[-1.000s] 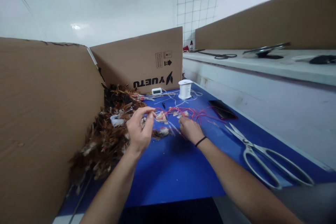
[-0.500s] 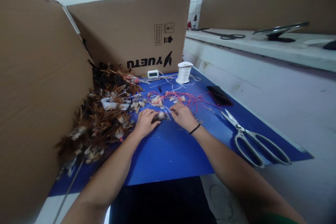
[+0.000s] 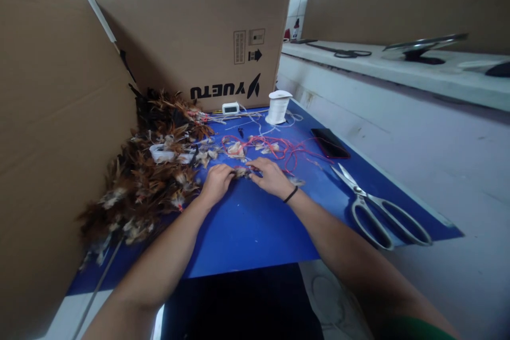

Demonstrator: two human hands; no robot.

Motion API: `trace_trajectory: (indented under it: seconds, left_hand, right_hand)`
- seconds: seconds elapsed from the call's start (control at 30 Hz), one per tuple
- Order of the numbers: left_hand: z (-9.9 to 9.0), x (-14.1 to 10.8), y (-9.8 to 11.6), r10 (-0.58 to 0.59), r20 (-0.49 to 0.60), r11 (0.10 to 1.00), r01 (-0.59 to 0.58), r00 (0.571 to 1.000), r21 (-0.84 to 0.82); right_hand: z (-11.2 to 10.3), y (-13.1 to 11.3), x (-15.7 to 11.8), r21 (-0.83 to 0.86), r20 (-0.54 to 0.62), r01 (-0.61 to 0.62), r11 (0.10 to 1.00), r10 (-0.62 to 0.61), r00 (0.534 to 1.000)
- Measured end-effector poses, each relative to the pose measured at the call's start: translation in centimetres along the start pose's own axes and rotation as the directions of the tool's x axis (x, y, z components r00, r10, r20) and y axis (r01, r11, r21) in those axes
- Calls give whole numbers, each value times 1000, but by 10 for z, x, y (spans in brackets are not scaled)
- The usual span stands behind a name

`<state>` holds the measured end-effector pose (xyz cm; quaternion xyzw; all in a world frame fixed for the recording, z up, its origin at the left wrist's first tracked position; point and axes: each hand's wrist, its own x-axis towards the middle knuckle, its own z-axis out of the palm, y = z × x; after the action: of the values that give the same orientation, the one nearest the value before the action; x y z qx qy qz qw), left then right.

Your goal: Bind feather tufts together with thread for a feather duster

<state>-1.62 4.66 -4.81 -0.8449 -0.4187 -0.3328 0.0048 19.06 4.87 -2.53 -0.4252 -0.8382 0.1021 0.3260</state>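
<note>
1. The left hand (image 3: 217, 183) bends its fingers onto one feather tuft (image 3: 240, 172); the right hand (image 3: 272, 176) curls at the tuft's other end. I cannot tell if either of these two grips.
2. The tuft lies between them, over one blue table (image 3: 239, 239). Pinching softly should keep its fluff neat.
3. Just behind: one tangle of red string (image 3: 283, 143); farther right, one dark phone (image 3: 330, 143).
4. Farthest: one white spool (image 3: 278, 108), one small white screen box (image 3: 230, 109).
</note>
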Motion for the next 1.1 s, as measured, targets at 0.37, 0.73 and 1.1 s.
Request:
trace_trajectory:
  seconds: [0.37, 0.73, 1.1]
  left_hand:
    - [0, 2, 5, 25, -67, 1000, -25, 997, 6]
    - [-11, 2, 12, -100, -66, 989, 92, 993, -120]
    - [-7, 1, 7, -10, -62, 996, 5, 998, -84]
  right_hand:
    - [0, -6, 2, 88, 16, 59, 994, -61, 998]
    - [2, -7, 2, 205, 86, -163, 965, 148, 985]
    - [-1, -11, 2, 160, 76, -67, 985, 56, 996]
